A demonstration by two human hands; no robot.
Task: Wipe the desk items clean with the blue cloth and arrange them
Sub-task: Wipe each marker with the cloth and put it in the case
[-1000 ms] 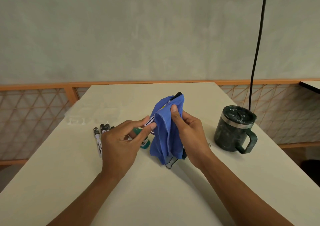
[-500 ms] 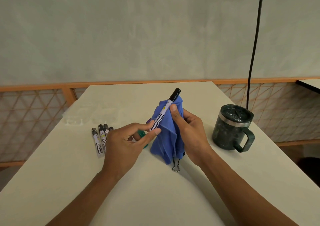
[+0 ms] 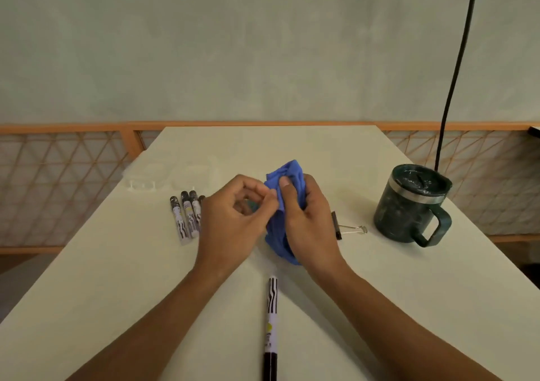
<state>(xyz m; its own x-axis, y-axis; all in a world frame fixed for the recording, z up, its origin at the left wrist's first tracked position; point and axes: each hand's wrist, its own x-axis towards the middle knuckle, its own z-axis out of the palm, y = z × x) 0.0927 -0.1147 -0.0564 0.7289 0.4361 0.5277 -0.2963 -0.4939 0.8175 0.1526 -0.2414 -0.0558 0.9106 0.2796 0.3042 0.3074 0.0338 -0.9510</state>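
The crumpled blue fabric cloth (image 3: 287, 234) is bunched in the right hand (image 3: 306, 223) over the pale tabletop (image 3: 117, 278), probably to turn a fresh fold toward the next item. 1 black-and-white striped marker pen (image 3: 272, 316) lies alone nearer the person than the cloth, apart from 4 matching markers (image 3: 187, 217) lined up left of the cloth, likely the arranged row. The right grip is clamped on the cloth, thumb pressed near its top; the left hand (image 3: 233, 223) has its grip curled with fingertips at the cloth's left edge, and I cannot tell whether they pinch it.
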